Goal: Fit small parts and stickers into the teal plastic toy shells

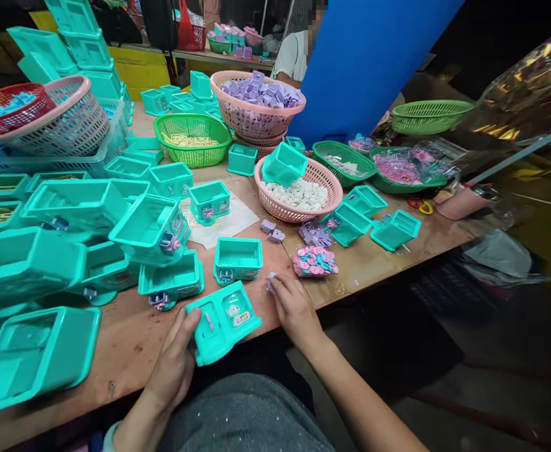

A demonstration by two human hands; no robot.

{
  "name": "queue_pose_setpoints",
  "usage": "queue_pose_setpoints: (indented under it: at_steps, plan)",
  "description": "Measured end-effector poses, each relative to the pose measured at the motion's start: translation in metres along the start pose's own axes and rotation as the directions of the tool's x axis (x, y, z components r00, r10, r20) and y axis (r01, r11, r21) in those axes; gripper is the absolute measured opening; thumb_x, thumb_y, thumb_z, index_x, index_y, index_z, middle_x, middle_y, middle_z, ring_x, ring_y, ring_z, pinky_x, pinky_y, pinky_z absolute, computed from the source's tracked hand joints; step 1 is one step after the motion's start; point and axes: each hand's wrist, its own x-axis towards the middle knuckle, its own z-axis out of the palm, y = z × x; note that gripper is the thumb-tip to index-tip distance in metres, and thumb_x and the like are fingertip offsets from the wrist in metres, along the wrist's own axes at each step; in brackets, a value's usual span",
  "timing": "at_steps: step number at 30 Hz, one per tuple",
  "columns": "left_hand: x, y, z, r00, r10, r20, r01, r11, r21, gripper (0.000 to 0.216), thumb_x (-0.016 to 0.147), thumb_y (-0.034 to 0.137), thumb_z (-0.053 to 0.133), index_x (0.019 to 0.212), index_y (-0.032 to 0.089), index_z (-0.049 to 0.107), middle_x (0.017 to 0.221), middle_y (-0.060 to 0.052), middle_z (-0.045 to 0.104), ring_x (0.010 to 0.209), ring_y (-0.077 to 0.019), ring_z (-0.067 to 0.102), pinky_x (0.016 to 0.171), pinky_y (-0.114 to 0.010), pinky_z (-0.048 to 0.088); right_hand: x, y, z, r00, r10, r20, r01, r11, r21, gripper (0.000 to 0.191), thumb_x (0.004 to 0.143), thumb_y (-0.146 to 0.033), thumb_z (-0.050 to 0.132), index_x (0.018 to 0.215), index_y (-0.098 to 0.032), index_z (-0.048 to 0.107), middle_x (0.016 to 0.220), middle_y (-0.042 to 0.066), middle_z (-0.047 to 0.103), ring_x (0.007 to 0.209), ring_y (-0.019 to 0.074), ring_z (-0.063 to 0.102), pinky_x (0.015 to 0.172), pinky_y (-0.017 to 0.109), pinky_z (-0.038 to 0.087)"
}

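Note:
My left hand (pixel 176 358) grips the left side of a teal plastic box (pixel 223 321), held tilted over the table's front edge. A slot with a pinkish strip and a clear round window with a small white figure show on its face. To the right, my right hand (pixel 295 306) has its fingers closed on a small purple plastic piece (pixel 270 282) just above the tabletop. Beyond the hands stands another teal box (pixel 238 258) with a small part on its front. Two loose purple pieces (pixel 272 231) lie farther back.
Stacked teal boxes (pixel 75 207) crowd the left. A pink basket (pixel 299 207) holds white pieces, and a taller pink basket (pixel 256 110) holds purple ones. A bag of pink and blue discs (pixel 315 261) lies right. A person (pixel 290 59) sits behind a blue column (pixel 351 69).

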Motion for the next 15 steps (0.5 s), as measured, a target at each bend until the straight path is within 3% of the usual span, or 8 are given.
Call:
queue_pose_setpoints:
  at_steps: [3,5,6,9,12,15]
  plan:
    - [-0.007,-0.001,-0.004,0.999,0.031,-0.024,-0.03,0.999,0.02,0.068,0.077,0.057,0.079,0.133,0.021,0.063,0.133,-0.01,0.072,0.133,-0.036,0.059,0.113,-0.049,0.049,-0.003,-0.013,-0.005,0.973,-0.218,0.076,0.216,0.976,0.026,0.038,0.1,-0.008,0.042,0.129,-0.018,0.064,0.13,0.014,0.069,0.113,0.0301,0.063,0.094,0.048,0.057]
    - [-0.012,-0.001,-0.008,0.997,0.057,-0.042,-0.055,0.998,0.03,0.068,0.076,0.057,0.08,0.131,0.022,0.063,0.132,-0.01,0.072,0.132,-0.0357,0.059,0.111,-0.048,0.05,-0.007,-0.016,-0.009,0.964,-0.263,0.043,0.258,0.962,0.091,0.039,0.099,-0.007,0.042,0.13,-0.019,0.063,0.131,0.014,0.068,0.117,0.0292,0.061,0.097,0.048,0.056]
    - [-0.013,-0.002,-0.011,0.996,0.07,-0.056,-0.068,0.997,0.035,0.068,0.075,0.057,0.08,0.13,0.022,0.064,0.131,-0.009,0.073,0.132,-0.0355,0.06,0.11,-0.047,0.051,-0.009,-0.016,-0.009,0.977,-0.214,-0.001,0.212,0.97,0.121,0.037,0.099,-0.008,0.044,0.13,-0.018,0.062,0.127,0.015,0.069,0.115,0.0279,0.062,0.096,0.046,0.056]
    - [-0.016,-0.003,-0.014,0.993,0.097,-0.07,-0.093,0.994,0.054,0.066,0.076,0.06,0.079,0.127,0.022,0.064,0.129,-0.01,0.073,0.129,-0.0354,0.062,0.107,-0.047,0.052,-0.009,-0.012,-0.003,0.993,0.087,-0.082,-0.072,0.981,0.181,0.028,0.099,-0.024,0.058,0.125,-0.015,0.061,0.108,0.015,0.069,0.098,0.0264,0.067,0.085,0.041,0.059]
    - [-0.016,-0.004,-0.011,0.991,0.12,-0.063,-0.116,0.991,0.064,0.064,0.075,0.061,0.079,0.121,0.02,0.065,0.127,-0.011,0.073,0.125,-0.0358,0.063,0.105,-0.048,0.052,-0.002,-0.009,0.005,0.979,0.198,0.045,-0.202,0.963,0.178,0.035,0.091,-0.04,0.069,0.114,-0.014,0.064,0.1,0.015,0.069,0.091,0.0299,0.067,0.082,0.046,0.058]
    - [-0.016,-0.006,-0.007,0.988,0.151,-0.044,-0.148,0.987,0.06,0.061,0.074,0.062,0.08,0.116,0.02,0.064,0.125,-0.01,0.074,0.124,-0.0341,0.064,0.106,-0.047,0.05,0.006,-0.02,0.001,0.955,0.262,0.138,-0.291,0.918,0.27,0.022,0.091,-0.038,0.066,0.098,-0.017,0.067,0.09,0.011,0.069,0.082,0.0264,0.066,0.078,0.044,0.058]
